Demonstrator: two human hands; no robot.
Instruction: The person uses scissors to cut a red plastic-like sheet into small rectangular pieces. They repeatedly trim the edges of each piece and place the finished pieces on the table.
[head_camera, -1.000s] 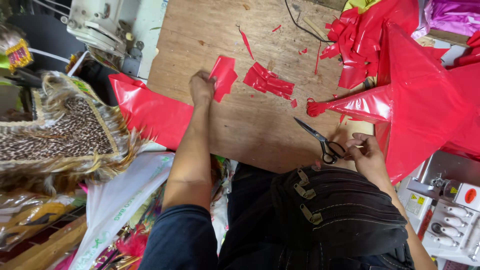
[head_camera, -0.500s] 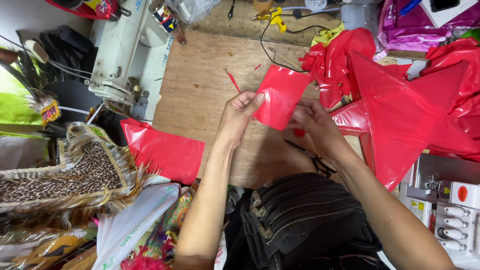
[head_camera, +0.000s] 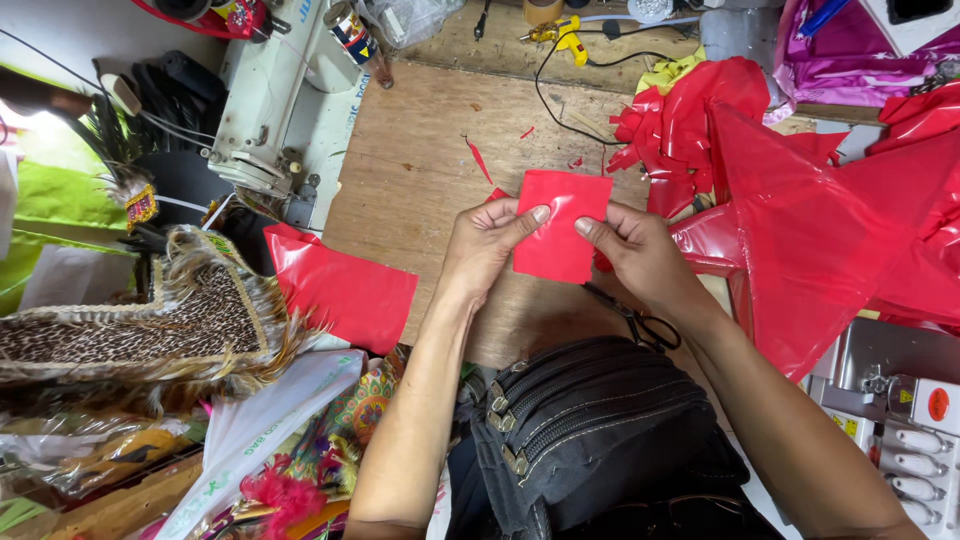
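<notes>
Both hands hold one rectangular sheet of red plastic film (head_camera: 560, 222) over the wooden tabletop (head_camera: 420, 170). My left hand (head_camera: 490, 245) pinches its left edge and my right hand (head_camera: 635, 250) pinches its right edge. Black-handled scissors (head_camera: 640, 322) lie on the table under my right wrist, partly hidden. A black zipped waist bag (head_camera: 590, 420) sits at my front.
A pile of red plastic film and cut strips (head_camera: 800, 200) fills the right side. Another red sheet (head_camera: 340, 285) hangs off the table's left edge. A white sewing machine (head_camera: 280, 90) stands at the back left. A feathered leopard-print piece (head_camera: 130, 330) lies at left.
One second ago my left hand picked a red piece off the table and my right hand was at the scissors. Now both hands hold the red sheet flat between them.
</notes>
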